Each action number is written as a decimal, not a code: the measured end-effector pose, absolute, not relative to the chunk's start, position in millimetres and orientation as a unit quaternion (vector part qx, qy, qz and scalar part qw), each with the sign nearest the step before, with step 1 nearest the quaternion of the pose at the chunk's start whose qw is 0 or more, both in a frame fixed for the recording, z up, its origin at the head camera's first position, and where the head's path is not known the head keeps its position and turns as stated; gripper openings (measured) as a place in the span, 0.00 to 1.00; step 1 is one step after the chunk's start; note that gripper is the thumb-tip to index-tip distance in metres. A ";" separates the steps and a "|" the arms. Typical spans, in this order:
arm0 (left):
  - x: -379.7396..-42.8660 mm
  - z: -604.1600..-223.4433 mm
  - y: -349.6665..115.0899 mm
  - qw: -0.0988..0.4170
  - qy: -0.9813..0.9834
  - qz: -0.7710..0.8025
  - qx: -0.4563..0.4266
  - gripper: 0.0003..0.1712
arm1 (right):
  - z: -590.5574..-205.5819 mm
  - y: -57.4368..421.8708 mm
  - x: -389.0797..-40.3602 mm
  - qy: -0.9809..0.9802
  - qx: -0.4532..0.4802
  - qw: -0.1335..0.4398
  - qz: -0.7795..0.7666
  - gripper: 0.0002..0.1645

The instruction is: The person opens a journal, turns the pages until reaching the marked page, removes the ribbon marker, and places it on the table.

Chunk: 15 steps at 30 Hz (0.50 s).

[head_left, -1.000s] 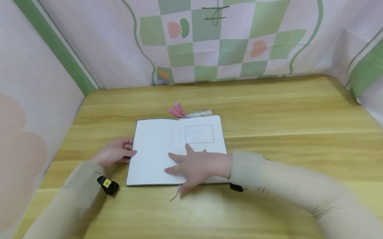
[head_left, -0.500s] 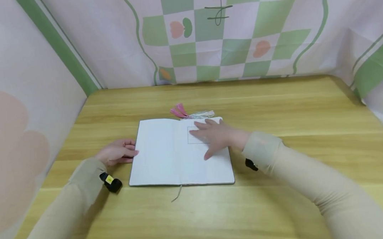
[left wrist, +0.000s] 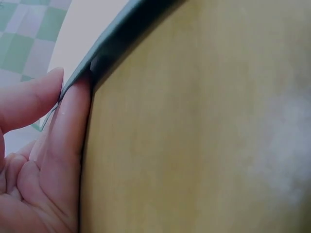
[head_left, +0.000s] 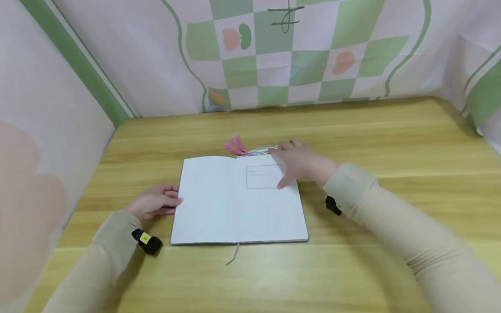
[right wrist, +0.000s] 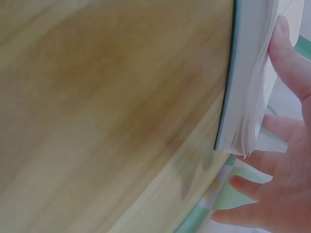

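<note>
An open notebook (head_left: pixel 206 200) with a dark cover lies flat on the wooden table, blank on the left and with a printed box on the right page. My left hand (head_left: pixel 153 201) pinches its left cover edge; the left wrist view shows the thumb (left wrist: pixel 34 99) above and a finger (left wrist: pixel 70 116) beneath the cover. At the top right corner is my right hand (head_left: pixel 301 161), fingers spread past the far edge. In the right wrist view its thumb (right wrist: pixel 287 58) lies against the page by the thick page block (right wrist: pixel 250 82).
Pink tassels (head_left: pixel 234 145) and pale tassels (head_left: pixel 260 150) stick out beyond the notebook's top edge. A thin ribbon (head_left: pixel 233 255) trails from the bottom of the spine. Behind the wooden table (head_left: pixel 358 133) hangs a checkered curtain (head_left: pixel 309 65).
My right hand has moved from the lower middle of the notebook, over the right page, up to its top right corner. My left hand keeps its hold at the left edge.
</note>
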<state>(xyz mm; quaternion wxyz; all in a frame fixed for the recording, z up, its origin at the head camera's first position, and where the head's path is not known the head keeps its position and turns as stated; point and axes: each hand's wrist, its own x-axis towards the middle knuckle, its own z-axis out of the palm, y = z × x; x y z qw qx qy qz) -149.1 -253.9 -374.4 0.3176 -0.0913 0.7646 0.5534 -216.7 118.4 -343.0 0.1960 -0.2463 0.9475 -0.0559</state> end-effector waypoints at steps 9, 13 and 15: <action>-148.4 -374.3 -252.8 0.313 0.766 0.554 -0.091 0.31 | -340.7 112.0 -210.5 0.955 -0.245 0.165 -0.031 0.60; -147.3 -373.5 -252.4 0.310 0.770 0.551 -0.086 0.30 | -340.0 108.3 -203.9 0.957 -0.260 0.126 0.006 0.60; -147.1 -373.1 -252.2 0.310 0.770 0.552 -0.084 0.30 | -339.0 107.3 -200.6 0.957 -0.268 0.109 0.020 0.59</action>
